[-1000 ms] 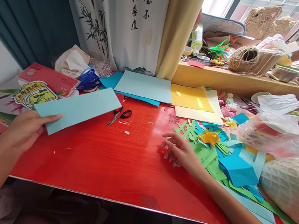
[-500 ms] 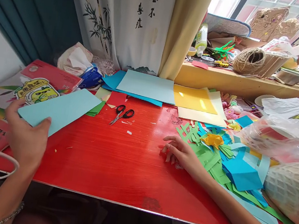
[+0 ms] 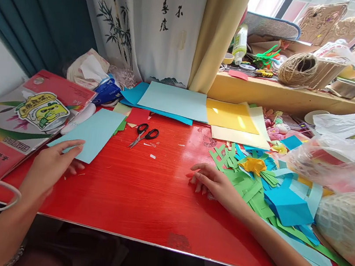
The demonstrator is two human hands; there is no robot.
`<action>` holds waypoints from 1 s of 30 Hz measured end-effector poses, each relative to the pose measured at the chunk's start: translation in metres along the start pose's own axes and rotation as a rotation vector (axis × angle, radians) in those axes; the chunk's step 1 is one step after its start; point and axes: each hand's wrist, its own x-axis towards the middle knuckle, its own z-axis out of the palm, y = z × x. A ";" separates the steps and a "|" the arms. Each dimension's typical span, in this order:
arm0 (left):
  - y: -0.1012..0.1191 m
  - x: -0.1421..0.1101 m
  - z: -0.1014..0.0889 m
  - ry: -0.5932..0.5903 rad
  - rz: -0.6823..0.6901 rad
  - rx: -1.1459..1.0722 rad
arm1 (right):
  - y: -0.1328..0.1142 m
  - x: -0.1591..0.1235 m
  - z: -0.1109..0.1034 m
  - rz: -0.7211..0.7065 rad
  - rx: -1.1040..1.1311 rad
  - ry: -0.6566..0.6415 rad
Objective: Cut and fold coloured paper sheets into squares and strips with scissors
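Observation:
A light blue sheet of paper (image 3: pixel 99 132) lies at the left of the red table, partly over some green paper (image 3: pixel 120 126). My left hand (image 3: pixel 56 159) is at its near edge, thumb and forefinger over the paper and the other fingers lower, loosely apart. On the bare tabletop, my right hand (image 3: pixel 208 180) rests with loosely bent fingers, holding nothing. Close to its right is a heap of cut green paper strips (image 3: pixel 254 198) mixed with blue pieces. Black-handled scissors (image 3: pixel 143 135) lie with blades spread beyond the sheet.
Blue sheets (image 3: pixel 173 101) and yellow sheets (image 3: pixel 233 116) lie along the back. A red and grey packet (image 3: pixel 1 124) is at the left. A plastic bag (image 3: pixel 336 161) and a netted bundle (image 3: pixel 347 225) stand at the right. Twine (image 3: pixel 296 71) sits on the sill.
My left hand has moved right and lowered the light blue sheet from above the packet onto the table, loosening its grip. My right hand has stayed almost still.

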 end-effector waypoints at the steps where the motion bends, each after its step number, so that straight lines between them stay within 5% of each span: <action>1: 0.000 0.000 0.000 -0.015 -0.034 -0.073 | 0.000 0.000 0.000 0.005 -0.003 -0.005; 12: 0.016 0.000 0.017 -0.003 0.017 -0.741 | 0.003 0.002 -0.001 0.017 -0.022 -0.032; 24: 0.002 0.004 0.022 -0.257 -0.187 -0.569 | 0.000 0.001 -0.001 0.008 -0.054 -0.073; 30: -0.007 0.004 0.012 -0.188 -0.153 -0.527 | 0.002 0.001 -0.002 -0.005 -0.061 -0.090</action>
